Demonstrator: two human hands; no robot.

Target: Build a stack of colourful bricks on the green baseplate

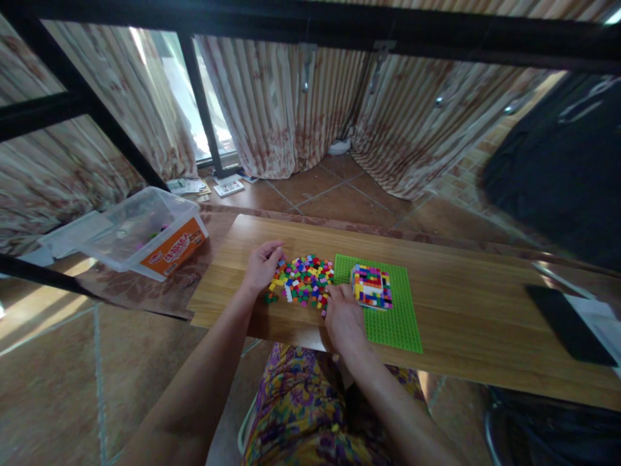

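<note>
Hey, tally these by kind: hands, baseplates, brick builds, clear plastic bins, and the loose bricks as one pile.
Left hand and right hand: 2
Green baseplate: 1
Brick build: 1
Clear plastic bin: 1
Loose brick pile: 1
Total: 6

Single wide view from a head-worn camera, looking forward and down over the wearer's lap (pixel 303 401) at six o'clock, across a nearby tabletop (pixel 475 304), to curtains (pixel 262 110) at twelve o'clock.
</note>
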